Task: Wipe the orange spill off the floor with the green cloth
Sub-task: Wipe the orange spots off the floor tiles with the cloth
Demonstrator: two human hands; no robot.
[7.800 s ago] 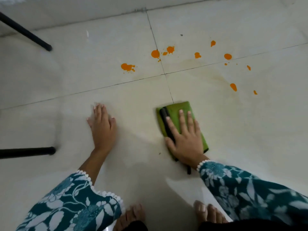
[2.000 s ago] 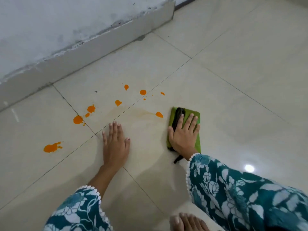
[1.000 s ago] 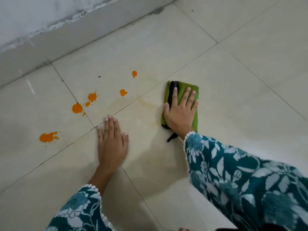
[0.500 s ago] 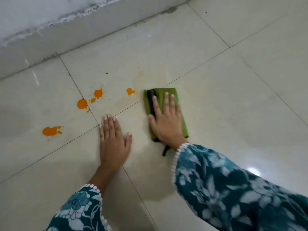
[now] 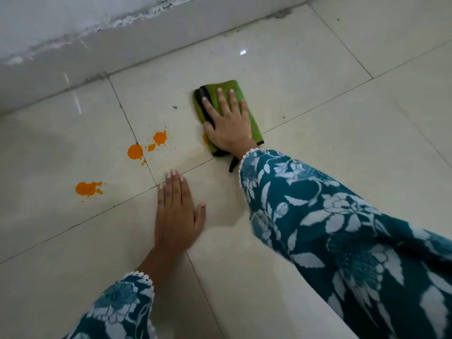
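Note:
My right hand [image 5: 228, 123] presses flat on the folded green cloth [image 5: 252, 123], fingers straight, on the pale floor tiles. The cloth has a black band along its left side and a black strap trailing by my wrist. Orange spill drops [image 5: 135, 151] lie to the left of the cloth, with a larger blot [image 5: 87, 188] further left and a small one [image 5: 205, 138] peeking out at the cloth's left edge. My left hand [image 5: 176, 214] lies flat on the floor, below the drops, holding nothing.
A grey skirting and white wall [image 5: 102, 28] run across the top left. A faint yellowish smear [image 5: 193, 152] marks the tile near the cloth. Glossy tiles with dark grout lines stretch to the right.
My right hand has slid the cloth forward, away from me, over the tile. One small drop now shows at the cloth's left edge. My left hand has stayed planted.

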